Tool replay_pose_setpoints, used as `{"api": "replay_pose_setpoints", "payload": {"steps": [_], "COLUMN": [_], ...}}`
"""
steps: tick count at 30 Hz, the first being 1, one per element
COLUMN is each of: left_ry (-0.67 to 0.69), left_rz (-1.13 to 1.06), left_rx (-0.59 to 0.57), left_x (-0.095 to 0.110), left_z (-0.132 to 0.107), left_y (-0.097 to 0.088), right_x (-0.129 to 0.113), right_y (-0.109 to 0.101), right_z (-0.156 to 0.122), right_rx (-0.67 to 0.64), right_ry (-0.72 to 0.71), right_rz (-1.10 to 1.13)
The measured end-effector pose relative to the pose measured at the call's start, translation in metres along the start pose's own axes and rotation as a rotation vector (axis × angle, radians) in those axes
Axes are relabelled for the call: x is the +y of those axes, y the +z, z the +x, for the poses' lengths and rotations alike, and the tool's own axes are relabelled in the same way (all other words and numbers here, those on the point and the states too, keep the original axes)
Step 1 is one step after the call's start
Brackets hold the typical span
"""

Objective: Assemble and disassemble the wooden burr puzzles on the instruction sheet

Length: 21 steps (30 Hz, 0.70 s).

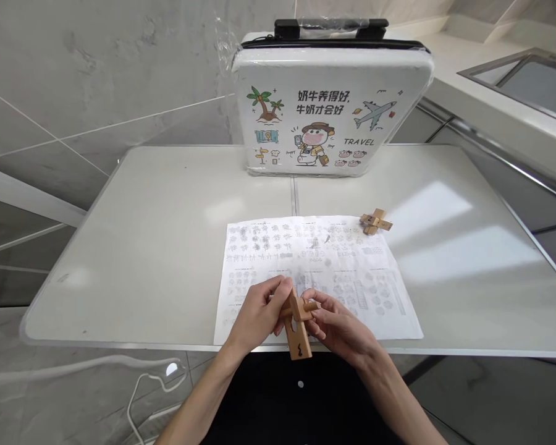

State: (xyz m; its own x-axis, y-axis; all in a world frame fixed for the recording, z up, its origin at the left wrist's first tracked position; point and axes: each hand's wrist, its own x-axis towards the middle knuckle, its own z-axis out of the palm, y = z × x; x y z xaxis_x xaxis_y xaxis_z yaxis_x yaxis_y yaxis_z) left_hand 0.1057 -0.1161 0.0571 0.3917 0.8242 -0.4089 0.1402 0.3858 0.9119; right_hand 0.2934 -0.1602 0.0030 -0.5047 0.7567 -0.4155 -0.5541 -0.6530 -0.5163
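Note:
Both my hands hold a wooden interlocking puzzle [298, 326] above the near edge of the white table [157, 247]. My left hand [259, 312] pinches its upper part from the left, fingers closed. My right hand [337, 324] grips a short crosspiece from the right, fingers closed. A long bar of the puzzle hangs down between my hands. Under them lies a printed instruction sheet [315, 272]. A second small wooden cross puzzle [375, 221] rests at the sheet's far right corner.
A white case [333, 105] with cartoon pictures and a black handle stands upright at the table's far edge. A counter with a sunken metal rim [514, 74] runs along the right. A white cable [139, 395] lies on the floor at lower left.

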Motion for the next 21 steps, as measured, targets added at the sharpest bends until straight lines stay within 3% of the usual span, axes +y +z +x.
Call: {"api": "replay_pose_setpoints", "payload": {"steps": [7,14,21], "left_ry": [-0.012,-0.082,-0.120], "left_rz": [-0.093,-0.415,-0.369], "left_rx": [-0.050,-0.125,-0.176], "left_x": [0.000,-0.005,-0.007], "left_z": [-0.001,-0.003,-0.002], "left_y": [0.005,0.012,0.001], "right_x": [-0.002,-0.007,-0.005], "right_y": [0.006,0.012,0.012], "right_z": [-0.002,-0.004,-0.010], "right_rx": [0.047,0.007,-0.079], "right_ry": [-0.033,-0.058,-0.035], "right_rz": [-0.125,-0.210,-0.209]}}
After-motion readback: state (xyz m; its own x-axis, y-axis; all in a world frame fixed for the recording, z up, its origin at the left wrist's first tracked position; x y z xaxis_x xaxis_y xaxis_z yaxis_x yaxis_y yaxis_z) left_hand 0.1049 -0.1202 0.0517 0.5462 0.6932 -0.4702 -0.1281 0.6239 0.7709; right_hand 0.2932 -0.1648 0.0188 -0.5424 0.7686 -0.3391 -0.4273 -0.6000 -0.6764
